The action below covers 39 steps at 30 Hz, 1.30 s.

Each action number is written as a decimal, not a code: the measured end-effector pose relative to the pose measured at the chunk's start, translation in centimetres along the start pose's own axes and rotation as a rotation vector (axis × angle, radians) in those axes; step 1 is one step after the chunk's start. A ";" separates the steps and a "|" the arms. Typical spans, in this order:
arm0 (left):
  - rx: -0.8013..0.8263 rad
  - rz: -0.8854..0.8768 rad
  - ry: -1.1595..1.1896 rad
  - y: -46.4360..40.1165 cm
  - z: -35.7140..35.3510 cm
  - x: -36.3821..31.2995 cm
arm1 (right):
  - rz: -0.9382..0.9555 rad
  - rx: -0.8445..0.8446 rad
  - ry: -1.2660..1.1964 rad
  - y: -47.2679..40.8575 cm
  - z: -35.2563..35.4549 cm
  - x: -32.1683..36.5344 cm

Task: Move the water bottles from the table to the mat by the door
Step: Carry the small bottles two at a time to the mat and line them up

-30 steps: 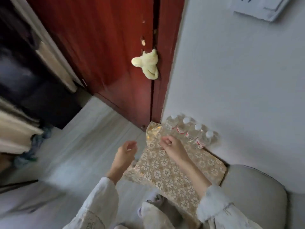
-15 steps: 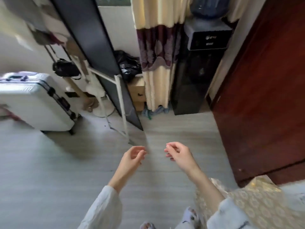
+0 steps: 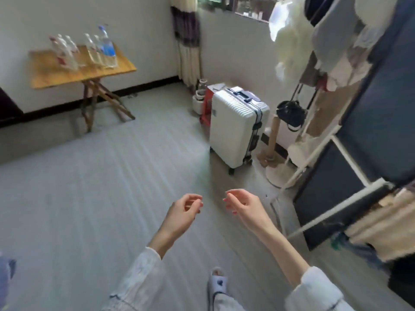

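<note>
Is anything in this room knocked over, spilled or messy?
Nothing stands out. The water bottles stand upright on the wooden table, the white suitcase is upright, and the floor shows no spills. Both hands, left and right, are empty.

No lettering can be read anywhere. The water bottles (image 3: 67,53) on the far-left tabletop (image 3: 45,72) carry red labels, and a taller bottle (image 3: 107,47) to their right a blue one, but all are too blurred to make out.
</note>
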<state>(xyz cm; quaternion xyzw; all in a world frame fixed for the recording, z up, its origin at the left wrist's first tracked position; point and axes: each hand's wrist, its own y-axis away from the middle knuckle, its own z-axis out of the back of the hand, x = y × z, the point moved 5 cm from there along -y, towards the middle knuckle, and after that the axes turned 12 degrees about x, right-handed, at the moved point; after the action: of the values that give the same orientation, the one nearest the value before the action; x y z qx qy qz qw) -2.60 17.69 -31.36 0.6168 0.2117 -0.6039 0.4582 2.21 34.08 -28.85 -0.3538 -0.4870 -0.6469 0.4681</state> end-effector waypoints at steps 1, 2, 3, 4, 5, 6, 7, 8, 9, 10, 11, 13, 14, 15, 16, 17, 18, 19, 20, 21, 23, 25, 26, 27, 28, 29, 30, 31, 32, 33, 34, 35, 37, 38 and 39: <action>-0.035 0.015 0.011 -0.9 1.6 0.4 | 0.004 0.038 0.002 -2.2 -1.0 0.7; -0.066 0.026 0.020 -2.0 3.2 0.6 | 0.010 0.082 0.004 -4.5 -1.9 1.3; -0.094 0.031 0.025 -3.3 4.8 0.6 | 0.018 0.131 0.010 -6.8 -2.8 1.9; -0.123 0.034 0.030 -4.7 6.4 0.5 | 0.026 0.181 0.018 -9.3 -3.5 2.6; -0.153 0.037 0.034 -6.1 8.1 0.2 | 0.033 0.223 0.030 -11.7 -4.1 3.5; -0.181 0.036 0.035 -7.4 10.0 -0.3 | 0.038 0.250 0.041 -14.1 -4.5 4.6; -0.207 0.029 0.031 -8.6 11.9 -0.9 | 0.047 0.267 0.049 -16.5 -4.8 5.9; -0.235 0.017 0.027 -9.8 14.0 -1.6 | 0.062 0.281 0.053 -18.8 -5.1 7.4; -0.267 0.006 0.026 -10.8 16.2 -2.2 | 0.080 0.296 0.057 -21.1 -5.5 9.0; -0.301 -0.001 0.029 -11.7 18.3 -2.8 | 0.098 0.313 0.057 -23.2 -5.9 10.5; -0.335 -0.005 0.034 -12.4 20.5 -3.2 | 0.115 0.332 0.056 -25.2 -6.5 12.0; -0.404 -0.005 0.051 -13.5 24.5 -3.4 | 0.141 0.376 0.063 -29.0 -8.2 14.7; -0.434 -0.002 0.061 -14.1 26.5 -3.3 | 0.146 0.395 0.063 -30.9 -9.2 15.8; -0.457 0.003 0.073 -14.7 28.3 -3.0 | 0.148 0.411 0.059 -32.7 -10.3 16.7; -0.477 0.009 0.088 -15.4 30.0 -2.7 | 0.148 0.425 0.056 -34.6 -11.4 17.5; -0.492 0.016 0.102 -16.1 31.7 -2.4 | 0.149 0.439 0.056 -36.4 -12.6 18.2; -0.506 0.024 0.116 -17.0 33.5 -2.0 | 0.148 0.454 0.061 -38.4 -13.8 18.7; -0.515 0.030 0.127 -18.0 35.3 -1.7 | 0.146 0.468 0.067 -40.3 -15.1 19.2; -0.521 0.033 0.135 -19.1 37.2 -1.4 | 0.143 0.480 0.072 -42.3 -16.3 19.8; -0.524 0.033 0.139 -20.4 39.2 -1.2 | 0.140 0.487 0.076 -44.4 -17.5 20.4; -0.525 0.027 0.142 -22.9 43.7 -1.1 | 0.145 0.486 0.077 -48.6 -19.9 22.1; -0.532 0.016 0.150 -25.4 48.7 -1.3 | 0.148 0.471 0.070 -52.9 -22.4 24.4; -0.543 0.009 0.158 -26.4 51.2 -1.6 | 0.146 0.465 0.068 -54.8 -23.6 25.7; -0.559 0.001 0.165 -27.4 53.8 -1.8 | 0.146 0.463 0.068 -56.7 -24.7 26.9; -0.577 -0.008 0.171 -28.4 56.3 -2.2 | 0.148 0.464 0.070 -58.5 -25.7 28.1; -0.592 -0.013 0.176 -29.5 58.7 -2.5 | 0.153 0.466 0.074 -60.3 -26.6 29.3; -0.601 -0.015 0.175 -30.7 60.9 -2.9 | 0.161 0.463 0.076 -62.1 -27.4 30.4; -0.602 -0.012 0.173 -32.1 62.9 -3.2 | 0.165 0.456 0.073 -63.9 -28.0 31.4; -0.596 -0.010 0.170 -33.4 64.6 -3.6 | 0.166 0.443 0.065 -65.7 -28.4 32.3; -0.585 -0.011 0.166 -34.9 66.2 -3.9 | 0.165 0.429 0.055 -67.6 -28.8 33.2; -0.572 -0.013 0.164 -36.5 67.6 -4.1 | 0.164 0.418 0.049 -69.5 -29.2 33.9; -0.560 -0.011 0.166 -38.0 68.9 -4.2 | 0.162 0.412 0.049 -71.4 -29.6 34.5; -0.550 0.004 0.171 -41.3 71.5 -4.1 | 0.156 0.408 0.057 -75.6 -30.4 35.6; -0.548 0.013 0.169 -43.0 72.9 -4.0 | 0.155 0.409 0.064 -77.8 -30.8 36.0; -0.549 0.021 0.168 -44.7 74.2 -3.9 | 0.160 0.412 0.072 -80.1 -31.2 36.6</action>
<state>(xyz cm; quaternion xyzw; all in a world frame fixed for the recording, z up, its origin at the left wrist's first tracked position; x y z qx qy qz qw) -80.65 -20.18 -30.45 0.5199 0.3981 -0.4660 0.5950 -85.39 1.53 -27.99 -0.2648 -0.5623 -0.5069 0.5973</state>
